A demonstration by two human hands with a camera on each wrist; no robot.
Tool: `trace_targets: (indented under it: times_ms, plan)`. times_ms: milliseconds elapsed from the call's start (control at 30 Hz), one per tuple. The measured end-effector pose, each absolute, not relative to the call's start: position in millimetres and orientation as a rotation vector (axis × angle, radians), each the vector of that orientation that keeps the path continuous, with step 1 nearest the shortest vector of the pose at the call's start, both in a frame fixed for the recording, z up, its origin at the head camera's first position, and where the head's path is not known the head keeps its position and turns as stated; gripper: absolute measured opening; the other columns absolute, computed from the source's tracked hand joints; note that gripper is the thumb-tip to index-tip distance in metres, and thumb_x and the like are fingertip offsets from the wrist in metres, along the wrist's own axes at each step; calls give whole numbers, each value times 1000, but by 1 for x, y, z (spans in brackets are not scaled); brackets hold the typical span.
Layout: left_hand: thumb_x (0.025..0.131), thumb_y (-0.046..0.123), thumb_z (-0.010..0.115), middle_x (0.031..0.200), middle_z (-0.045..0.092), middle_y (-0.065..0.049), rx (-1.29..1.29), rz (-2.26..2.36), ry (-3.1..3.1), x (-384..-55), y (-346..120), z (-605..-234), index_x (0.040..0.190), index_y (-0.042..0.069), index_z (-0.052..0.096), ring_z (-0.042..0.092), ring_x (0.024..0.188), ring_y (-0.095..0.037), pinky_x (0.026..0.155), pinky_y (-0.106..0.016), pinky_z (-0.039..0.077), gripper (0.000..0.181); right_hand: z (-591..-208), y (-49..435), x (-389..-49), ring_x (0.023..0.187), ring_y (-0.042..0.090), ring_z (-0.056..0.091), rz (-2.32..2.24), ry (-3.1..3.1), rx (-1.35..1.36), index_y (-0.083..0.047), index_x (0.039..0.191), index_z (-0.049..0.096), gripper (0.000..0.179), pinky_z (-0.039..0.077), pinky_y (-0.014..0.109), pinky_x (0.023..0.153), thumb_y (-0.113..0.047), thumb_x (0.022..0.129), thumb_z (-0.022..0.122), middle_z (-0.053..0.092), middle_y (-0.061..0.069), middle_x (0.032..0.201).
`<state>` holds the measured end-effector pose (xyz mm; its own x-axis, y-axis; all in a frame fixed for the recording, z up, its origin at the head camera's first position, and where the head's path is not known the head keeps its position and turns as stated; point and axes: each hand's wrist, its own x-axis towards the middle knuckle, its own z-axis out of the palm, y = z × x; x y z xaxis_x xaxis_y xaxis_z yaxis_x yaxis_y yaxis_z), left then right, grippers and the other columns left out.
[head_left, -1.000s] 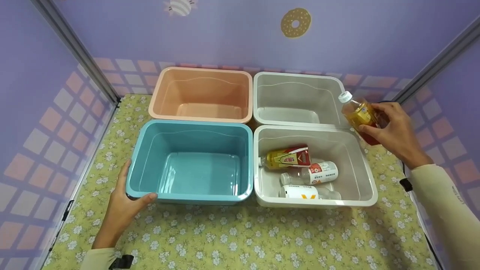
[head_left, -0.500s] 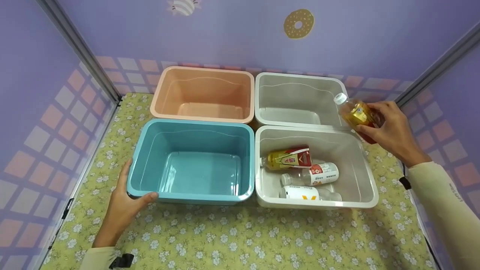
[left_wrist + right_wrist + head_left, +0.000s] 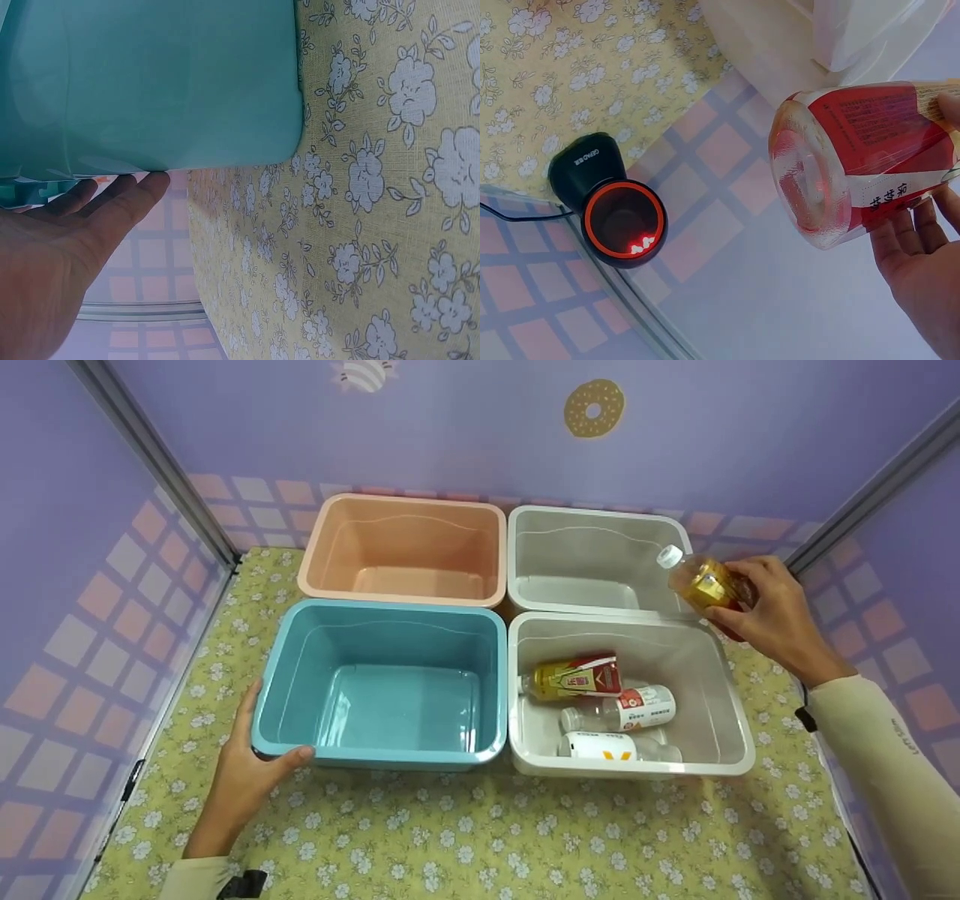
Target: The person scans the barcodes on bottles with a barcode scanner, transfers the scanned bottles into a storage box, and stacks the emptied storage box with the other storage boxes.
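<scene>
My right hand (image 3: 780, 619) grips a clear plastic drink bottle (image 3: 701, 585) with a white cap and a yellow and red label. It is tilted above the back right side of the front white bin (image 3: 637, 767), cap toward the left. In the right wrist view the bottle's base (image 3: 802, 180) faces the camera. My left hand (image 3: 251, 776) rests against the front left corner of the blue bin (image 3: 379, 755), thumb at the front rim. Its fingers (image 3: 124, 199) lie nearly straight along the bin's outside. Inside the white bin lie a yellow-and-red-labelled bottle (image 3: 574, 676) and two white-labelled bottles (image 3: 645, 709).
Behind stand an orange bin (image 3: 405, 598) and another pale bin (image 3: 592, 609), side by side. A black scanner (image 3: 592, 169) with a glowing red light stands at the right wall. Purple walls surround the flowered tablecloth (image 3: 465, 840).
My right hand has carried the bottle a little to the left, and the bottle leans further over with its cap leftward. My left hand stays at the blue bin's corner.
</scene>
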<state>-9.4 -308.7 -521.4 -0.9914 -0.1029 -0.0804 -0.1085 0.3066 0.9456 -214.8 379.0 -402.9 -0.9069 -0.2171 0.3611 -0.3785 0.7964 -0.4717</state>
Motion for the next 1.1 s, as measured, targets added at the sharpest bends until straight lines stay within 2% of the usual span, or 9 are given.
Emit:
trace_targets:
  times_ms: [200,433,567,633,700,767,833,1100]
  plan:
    - [97,19,86,177,20,-30,-213,1822,2514,-9,-310,-520,177,46,1,48,146,-56,92,-17,56,120,-404,376,-217,117,42,58,783,-2689,512,9,140,66,63,36,12,91,-1,84,96,59,27,133]
    - [96,18,87,175,24,-33,-212,1836,2519,-9,-309,-520,177,45,2,52,143,-56,92,-18,57,120,-406,372,-221,114,44,57,750,-2688,550,11,139,67,65,36,20,90,-4,83,97,60,29,132]
    - [96,19,87,175,23,-33,-216,1828,2522,-9,-309,-520,177,46,2,51,143,-56,92,-18,57,120,-405,369,-221,115,44,58,738,-2709,553,10,140,66,64,40,25,91,-4,85,96,59,28,133]
    - [96,18,87,175,23,-32,-211,1846,2514,-9,-309,-520,177,45,3,52,143,-56,92,-19,58,120,-405,368,-221,116,45,58,736,-2723,552,10,140,66,64,46,32,95,-4,85,96,59,28,134]
    - [95,17,87,175,24,-32,-200,1860,2509,-9,-308,-521,177,45,4,53,142,-55,92,-20,59,120,-405,367,-221,118,46,57,740,-2737,548,11,141,65,64,51,45,98,-2,86,95,58,29,135]
    - [96,16,87,174,27,-32,-188,1874,2505,-9,-308,-521,177,44,4,54,141,-53,92,-21,60,120,-404,366,-221,119,46,56,742,-2750,539,11,140,64,63,52,59,99,-1,86,94,57,29,135]
    - [96,15,86,173,28,-32,-185,1874,2504,-9,-308,-521,177,45,4,54,140,-53,93,-21,60,119,-404,364,-222,120,47,56,739,-2755,537,12,140,64,63,51,66,99,-1,86,94,57,29,135]
    - [97,17,86,175,27,-30,-188,1855,2523,-9,-308,-521,177,46,4,52,143,-52,93,-18,58,118,-403,358,-226,122,46,55,693,-2739,593,11,139,65,62,50,65,98,1,85,94,57,31,136]
